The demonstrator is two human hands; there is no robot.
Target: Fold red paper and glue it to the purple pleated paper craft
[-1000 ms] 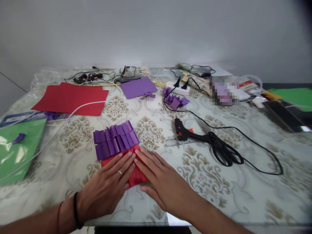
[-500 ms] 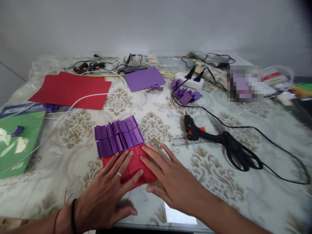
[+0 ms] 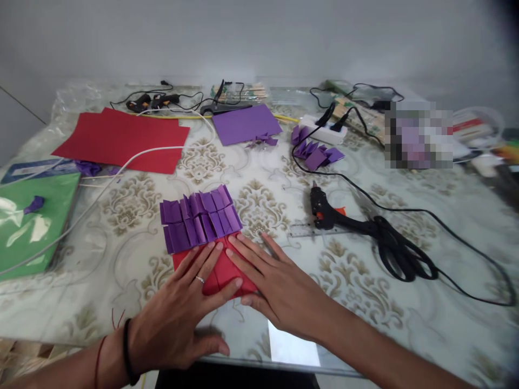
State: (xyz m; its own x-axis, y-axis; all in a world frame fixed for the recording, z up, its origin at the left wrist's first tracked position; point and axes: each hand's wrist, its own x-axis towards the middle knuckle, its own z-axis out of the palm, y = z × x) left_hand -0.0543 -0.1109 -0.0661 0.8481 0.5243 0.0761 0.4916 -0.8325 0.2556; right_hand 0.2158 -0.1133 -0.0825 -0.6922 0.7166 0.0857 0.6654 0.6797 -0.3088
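Under both hands lies a piece of red paper (image 3: pixel 214 274) with crease lines, partly hidden by the fingers. Two rows of folded purple paper pieces (image 3: pixel 198 221) cover its far part. My left hand (image 3: pixel 184 302), with a ring and a black wrist band, rests on the red paper's left side with fingers stretched out. From the right, my right hand (image 3: pixel 271 281) lies flat on the red paper, fingertips close to the purple rows' edge. Both hands are open and press on the paper without gripping it.
A black glue gun (image 3: pixel 324 208) and scissors (image 3: pixel 399 251) lie at right, beside a clear ruler (image 3: pixel 302 230). Red sheets (image 3: pixel 121 141), a purple sheet (image 3: pixel 245 124), folded purple pieces (image 3: pixel 316 154) and a power strip (image 3: pixel 324 128) sit farther back. A green pack (image 3: pixel 36 227) is at left.
My right hand has slid slightly left across the red paper, its fingertips nearer my left hand. The view has shifted a little; the purple rows look unchanged.
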